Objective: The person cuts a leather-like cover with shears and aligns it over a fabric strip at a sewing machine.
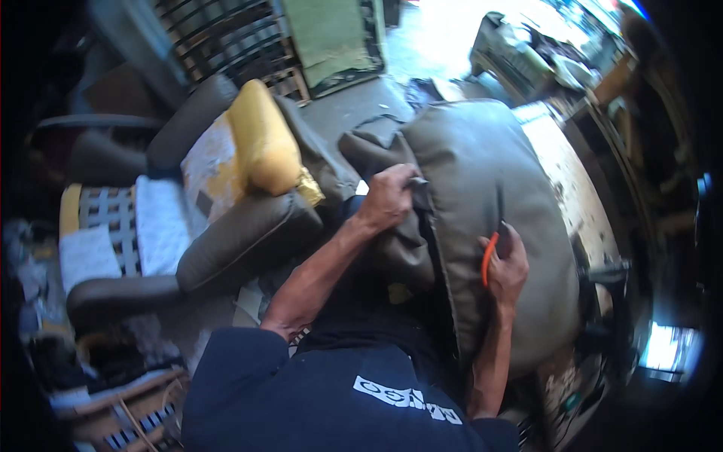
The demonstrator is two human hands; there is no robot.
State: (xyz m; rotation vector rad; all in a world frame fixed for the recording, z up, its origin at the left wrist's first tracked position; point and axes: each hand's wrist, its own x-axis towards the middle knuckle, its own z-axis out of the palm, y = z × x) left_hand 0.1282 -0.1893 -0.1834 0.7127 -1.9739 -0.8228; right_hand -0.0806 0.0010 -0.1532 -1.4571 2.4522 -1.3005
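Note:
A large grey-brown leather-like cushion lies in front of me, with a seam running down its near left side. Closed on the loose folds of its cover, my left hand is at the seam's upper end. My right hand is over the cushion's top and holds orange-handled scissors. Their dark, thin tip points away from me and is blurred. The fingers partly hide the handle.
To the left stands a partly stripped sofa with yellow foam, white padding and webbing. A webbed frame and a green panel lean at the back. A pale worktop lies beyond the cushion to the right.

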